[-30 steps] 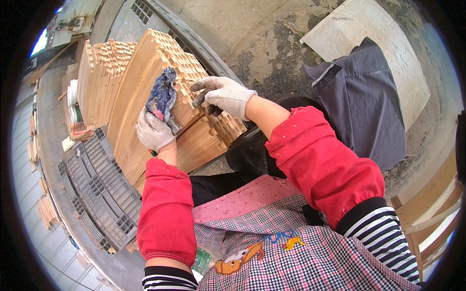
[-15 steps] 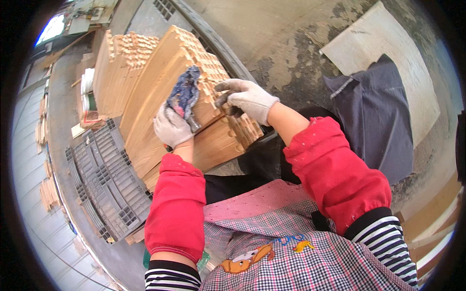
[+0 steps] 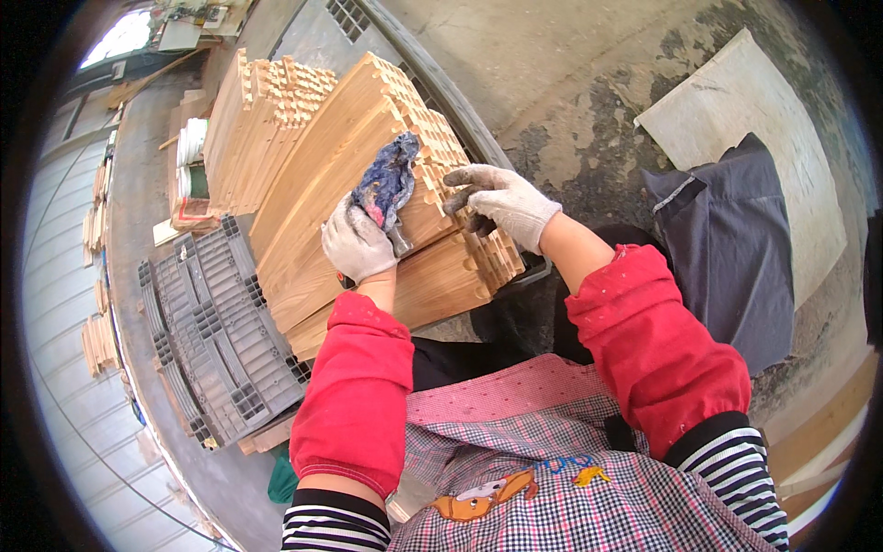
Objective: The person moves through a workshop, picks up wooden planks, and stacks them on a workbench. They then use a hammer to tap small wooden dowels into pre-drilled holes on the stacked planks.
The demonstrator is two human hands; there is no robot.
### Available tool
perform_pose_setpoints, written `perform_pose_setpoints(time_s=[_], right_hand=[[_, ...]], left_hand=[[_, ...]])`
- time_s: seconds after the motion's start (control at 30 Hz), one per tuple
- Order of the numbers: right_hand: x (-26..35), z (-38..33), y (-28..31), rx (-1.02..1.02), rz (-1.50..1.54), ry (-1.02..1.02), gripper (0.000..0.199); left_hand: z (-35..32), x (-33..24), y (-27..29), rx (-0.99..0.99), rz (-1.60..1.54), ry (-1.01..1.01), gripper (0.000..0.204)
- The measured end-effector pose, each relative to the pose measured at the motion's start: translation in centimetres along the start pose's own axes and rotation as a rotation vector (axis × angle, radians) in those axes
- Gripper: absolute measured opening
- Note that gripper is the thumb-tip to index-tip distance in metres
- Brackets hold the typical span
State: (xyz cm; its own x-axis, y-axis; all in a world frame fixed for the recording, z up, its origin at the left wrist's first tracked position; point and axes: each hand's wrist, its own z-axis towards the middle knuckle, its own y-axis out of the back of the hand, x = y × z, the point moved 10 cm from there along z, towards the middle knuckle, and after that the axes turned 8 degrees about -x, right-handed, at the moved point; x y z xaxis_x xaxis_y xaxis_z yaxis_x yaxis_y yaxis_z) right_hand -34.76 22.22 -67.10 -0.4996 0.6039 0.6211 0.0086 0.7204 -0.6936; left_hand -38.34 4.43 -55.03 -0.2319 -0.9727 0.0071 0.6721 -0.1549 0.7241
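Gripping the rag (image 3: 388, 179) in the left hand (image 3: 357, 241) over the boards (image 3: 313, 202), upper centre — holding the right hand (image 3: 504, 204) loosely spread near their ends (image 3: 441, 140). Now farther right in frame — apparently without advancing the work.

Left hand (image 3: 357, 241) holds blue rag (image 3: 388, 175); right hand (image 3: 510, 204) near notched boards (image 3: 322, 207).
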Motion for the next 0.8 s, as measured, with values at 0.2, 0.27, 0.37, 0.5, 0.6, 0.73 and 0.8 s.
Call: perform_pose_setpoints(time_s=[0.2,0.27,0.37,0.5,0.6,0.73,0.8], right_hand=[[-0.08,0.26,0.23,0.003,0.001,0.002,0.045],[-0.11,0.12,0.08,0.009,-0.023,-0.007,0.048],[-0.2,0.02,0.06,0.0,-0.014,-0.028,0.047],[0.0,0.01,0.05,-0.002,-0.003,-0.005,0.044],[-0.18,0.33,0.24,-0.009,0.021,0.008,0.039],[-0.16,0.27,0.13,-0.008,0.033,0.004,0.037],[-0.13,0.24,0.1,-0.005,0.045,0.006,0.037]], left_hand=[[0.15,-0.47,0.16,-0.021,-0.01,-0.029,0.038],[0.11,-0.49,0.29,-0.019,-0.008,-0.028,0.038],[0.04,-0.43,0.25,-0.022,-0.008,-0.043,0.039],[0.04,-0.52,0.2,-0.018,-0.006,-0.053,0.04],[-0.01,-0.14,-0.01,-0.025,-0.027,-0.017,0.039],[0.04,-0.09,0.04,-0.01,-0.029,0.008,0.037],[0.08,-0.22,0.15,-0.012,-0.031,0.007,0.036]])
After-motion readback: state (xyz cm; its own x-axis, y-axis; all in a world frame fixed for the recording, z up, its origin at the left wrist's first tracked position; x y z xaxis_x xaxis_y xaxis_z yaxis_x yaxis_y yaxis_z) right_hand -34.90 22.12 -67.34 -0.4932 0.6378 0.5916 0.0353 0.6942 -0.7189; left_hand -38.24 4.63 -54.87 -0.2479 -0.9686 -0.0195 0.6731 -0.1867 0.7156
